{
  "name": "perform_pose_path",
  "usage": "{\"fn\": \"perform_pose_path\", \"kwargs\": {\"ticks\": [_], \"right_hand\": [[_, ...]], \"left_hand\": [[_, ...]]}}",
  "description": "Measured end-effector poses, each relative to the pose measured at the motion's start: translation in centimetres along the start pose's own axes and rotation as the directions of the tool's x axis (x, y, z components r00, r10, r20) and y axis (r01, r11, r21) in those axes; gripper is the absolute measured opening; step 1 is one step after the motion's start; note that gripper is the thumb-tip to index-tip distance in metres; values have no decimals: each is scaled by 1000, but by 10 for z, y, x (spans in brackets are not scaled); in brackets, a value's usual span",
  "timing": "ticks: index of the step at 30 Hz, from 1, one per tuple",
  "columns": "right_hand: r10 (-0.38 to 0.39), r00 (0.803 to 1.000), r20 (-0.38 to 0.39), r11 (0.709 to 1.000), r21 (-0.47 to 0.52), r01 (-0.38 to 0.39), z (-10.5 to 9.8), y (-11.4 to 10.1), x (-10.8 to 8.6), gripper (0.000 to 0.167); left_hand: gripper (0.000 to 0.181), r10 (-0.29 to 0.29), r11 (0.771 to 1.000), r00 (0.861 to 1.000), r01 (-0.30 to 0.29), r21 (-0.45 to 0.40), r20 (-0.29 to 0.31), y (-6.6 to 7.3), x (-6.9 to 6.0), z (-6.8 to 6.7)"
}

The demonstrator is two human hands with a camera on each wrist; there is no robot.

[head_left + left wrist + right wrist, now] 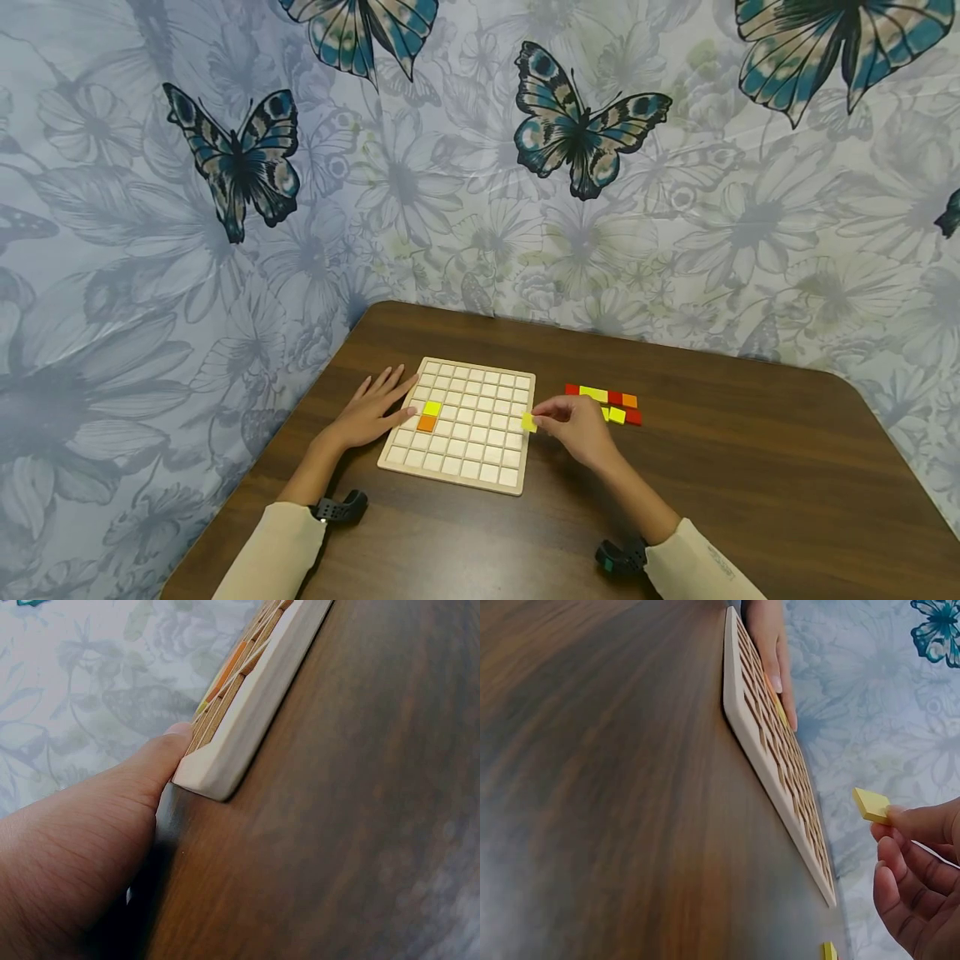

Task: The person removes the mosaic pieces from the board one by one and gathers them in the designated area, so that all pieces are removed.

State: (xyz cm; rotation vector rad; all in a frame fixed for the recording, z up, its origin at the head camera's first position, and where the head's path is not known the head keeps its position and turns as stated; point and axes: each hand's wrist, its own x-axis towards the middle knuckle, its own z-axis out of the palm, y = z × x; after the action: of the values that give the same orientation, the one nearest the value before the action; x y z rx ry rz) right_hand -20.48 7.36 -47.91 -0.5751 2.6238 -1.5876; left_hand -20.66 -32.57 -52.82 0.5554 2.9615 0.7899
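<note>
A pale wooden grid board with square recesses lies on the table. Side by side in its left part sit a yellow tile and an orange tile. My left hand rests at the board's left edge with fingers spread and straight, the thumb touching the rim in the left wrist view. Between thumb and fingertips, my right hand pinches another yellow tile, held above the board's right edge. The right wrist view shows that tile raised clear of the surface.
Right of the board, two short rows of red, yellow and orange tiles lie on the brown table, partly hidden by my right hand. Behind the table stands a wall covered in butterflies and flowers. Dark straps circle both wrists.
</note>
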Motion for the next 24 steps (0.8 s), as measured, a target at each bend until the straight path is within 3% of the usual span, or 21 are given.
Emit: {"fn": "perform_pose_path", "kwargs": {"ticks": [13, 24], "right_hand": [[51, 998, -41, 999, -13, -52, -18, 16, -11, 6], [93, 994, -56, 996, 5, -93, -27, 33, -5, 5]], "left_hand": [[70, 1, 1000, 1000, -1, -6, -3, -1, 0, 1], [71, -9, 1000, 1000, 9, -1, 9, 0, 0, -1]]}}
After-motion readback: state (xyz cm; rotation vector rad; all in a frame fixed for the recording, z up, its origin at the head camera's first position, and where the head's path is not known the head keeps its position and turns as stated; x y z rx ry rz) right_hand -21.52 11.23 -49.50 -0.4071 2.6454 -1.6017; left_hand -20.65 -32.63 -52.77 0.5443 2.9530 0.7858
